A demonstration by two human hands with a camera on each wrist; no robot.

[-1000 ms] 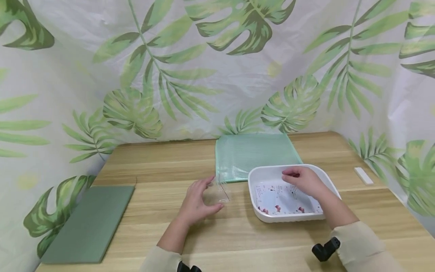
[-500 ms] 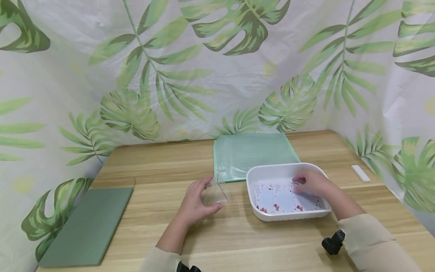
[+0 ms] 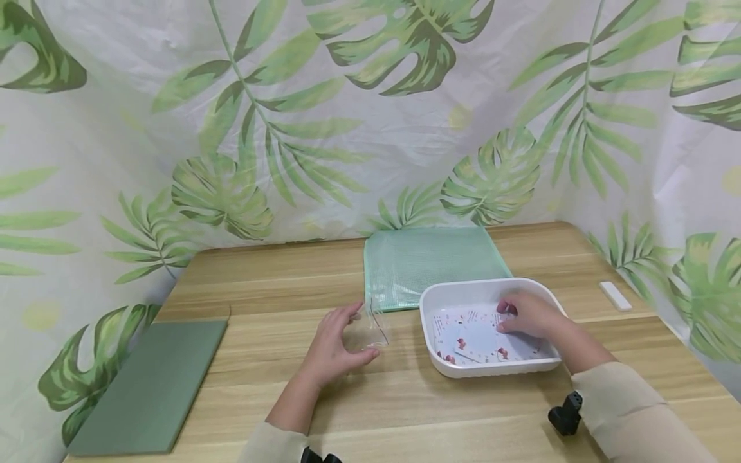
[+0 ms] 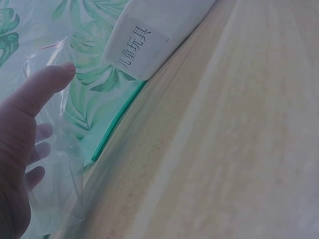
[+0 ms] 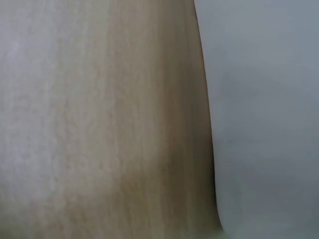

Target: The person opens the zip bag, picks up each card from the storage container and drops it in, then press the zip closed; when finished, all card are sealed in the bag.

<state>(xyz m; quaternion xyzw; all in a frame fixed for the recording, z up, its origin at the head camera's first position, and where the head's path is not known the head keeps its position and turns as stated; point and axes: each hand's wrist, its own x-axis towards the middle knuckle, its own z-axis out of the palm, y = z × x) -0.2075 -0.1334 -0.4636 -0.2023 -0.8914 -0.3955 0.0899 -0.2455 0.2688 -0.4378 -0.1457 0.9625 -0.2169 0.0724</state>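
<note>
My left hand (image 3: 332,350) holds a clear plastic bag (image 3: 376,329) upright over the table, thumb and fingers curved wide around it. In the left wrist view the thumb lies in front of the transparent bag (image 4: 62,184), and several fingertips show through it. My right hand (image 3: 529,315) reaches into a white rectangular tray (image 3: 498,369) and pinches a printed card (image 3: 477,337) with red figures. That card lies askew over similar printed paper on the tray bottom. Only the tray's outer wall (image 5: 264,119) and the table appear in the right wrist view.
A green mesh zip pouch (image 3: 434,260) lies behind the tray, partly covered by it. A flat green board (image 3: 153,386) is at the left edge, and a small white block (image 3: 615,296) at the right. The tray bears a label (image 4: 142,45). Leafy cloth hangs behind the table.
My right hand has gone lower into the tray and grasped a card, which has shifted askew over the others. The left hand stays in place with the bag.
</note>
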